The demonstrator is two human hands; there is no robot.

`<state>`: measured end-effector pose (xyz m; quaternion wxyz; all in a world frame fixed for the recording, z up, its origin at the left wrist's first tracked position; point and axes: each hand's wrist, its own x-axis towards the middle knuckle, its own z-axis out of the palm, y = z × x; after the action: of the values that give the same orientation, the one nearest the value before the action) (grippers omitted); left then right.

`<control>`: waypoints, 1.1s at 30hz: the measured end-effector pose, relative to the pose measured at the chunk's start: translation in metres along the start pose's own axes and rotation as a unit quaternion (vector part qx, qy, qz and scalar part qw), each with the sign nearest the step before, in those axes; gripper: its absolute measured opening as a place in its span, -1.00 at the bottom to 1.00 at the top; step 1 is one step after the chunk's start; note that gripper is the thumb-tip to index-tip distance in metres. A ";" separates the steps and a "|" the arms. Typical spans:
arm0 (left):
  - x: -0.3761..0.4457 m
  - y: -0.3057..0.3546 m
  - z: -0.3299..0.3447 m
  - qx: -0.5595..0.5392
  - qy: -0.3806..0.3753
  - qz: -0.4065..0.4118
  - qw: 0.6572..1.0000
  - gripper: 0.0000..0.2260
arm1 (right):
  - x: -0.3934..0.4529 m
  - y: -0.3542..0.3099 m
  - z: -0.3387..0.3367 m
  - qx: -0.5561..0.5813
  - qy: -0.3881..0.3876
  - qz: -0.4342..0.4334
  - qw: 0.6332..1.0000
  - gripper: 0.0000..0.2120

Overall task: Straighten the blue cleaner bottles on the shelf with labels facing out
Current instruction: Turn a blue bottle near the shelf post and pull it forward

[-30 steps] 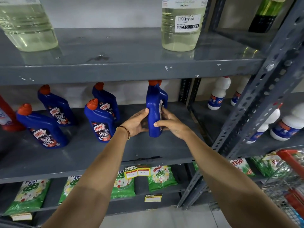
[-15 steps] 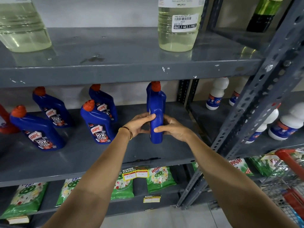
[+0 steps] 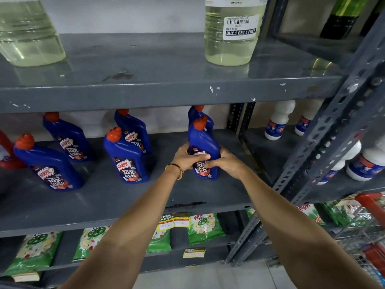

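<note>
Gripping the blue plastic cleaner bottle with the orange cap (image 3: pixel 205 147) from both sides, my left hand (image 3: pixel 187 158) and right hand (image 3: pixel 226 163) are wrapped round its lower body, thumbs lying across the dark front label. It stands upright at centre frame on the grey metal middle shelf (image 3: pixel 125 205), label toward me, base seemingly on the shelf, though my fingers hide part of it. Directly behind it, a second blue bottle (image 3: pixel 196 115) shows only its top; I cannot tell which way its label faces.

Left of centre, a front blue bottle (image 3: pixel 125 158) and the one behind it (image 3: pixel 133 130) both show their labels. At far left, another front bottle (image 3: pixel 49 163) and its rear partner (image 3: pixel 67 138) also face out.

By my judgement the job is nearly finished: five labels are readable, and what remains is letting go of this bottle, checking the hidden one behind, and perhaps evening the row.
</note>
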<state>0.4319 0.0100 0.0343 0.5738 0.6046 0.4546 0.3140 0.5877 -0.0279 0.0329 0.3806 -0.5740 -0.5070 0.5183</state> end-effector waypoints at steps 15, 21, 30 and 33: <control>0.002 -0.025 0.012 0.035 0.115 0.052 0.991 -0.53 | 0.011 0.020 -0.007 -0.044 0.070 -0.011 0.997 -0.38; 0.003 -0.036 0.000 0.031 0.073 0.024 0.997 -0.58 | 0.007 0.043 -0.008 -0.032 0.086 -0.010 0.996 -0.48; -0.002 -0.054 0.004 0.002 0.066 -0.002 0.998 -0.61 | 0.009 0.054 -0.010 -0.025 0.055 0.014 0.998 -0.45; -0.006 -0.063 0.009 0.013 0.070 0.000 0.997 -0.63 | 0.011 0.060 -0.007 -0.015 0.061 0.021 0.998 -0.48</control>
<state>0.4257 -0.0041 -0.0282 0.5325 0.5889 0.4974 0.3496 0.6053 -0.0280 -0.0265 0.3909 -0.6211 -0.4782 0.4825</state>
